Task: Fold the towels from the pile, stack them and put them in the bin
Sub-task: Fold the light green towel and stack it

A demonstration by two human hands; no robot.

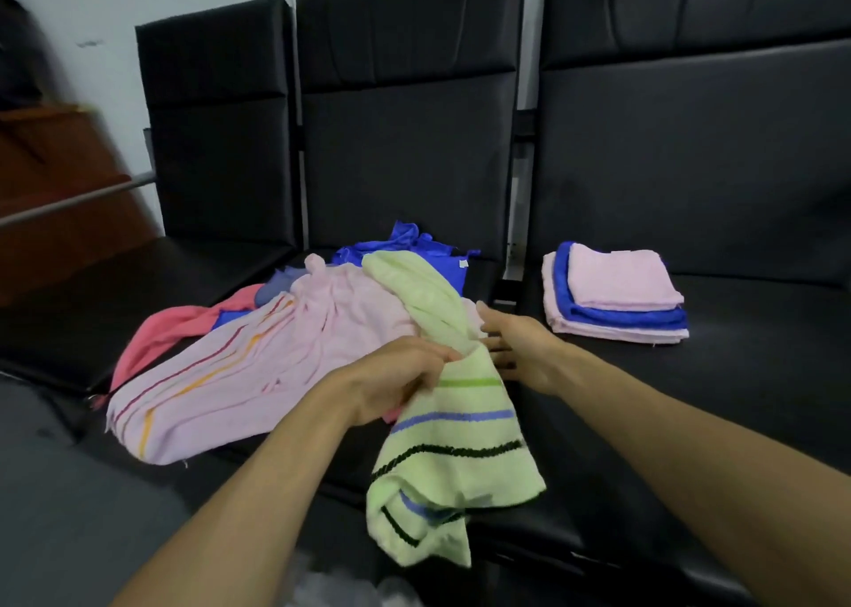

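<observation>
At the right of the frame a stack of folded towels point(617, 302) lies on a black padded seat point(760, 353): pink at the bottom, blue in the middle, pink on top; so three appear done. The unfolded pile point(294, 330) covers the middle seat, with a large pink striped towel point(221, 390) in front, a coral one point(170, 330) at the left and a blue cloth point(414, 249) at the back; several are left. The left hand point(396, 383) is clenched on a pale green striped towel point(453, 463), which trails up over the pile and hangs off the seat's front edge; the right hand point(515, 346) is spread and grasps nothing, just beside that towel; no bin is in view, so folding, stacking and binning remain.
</observation>
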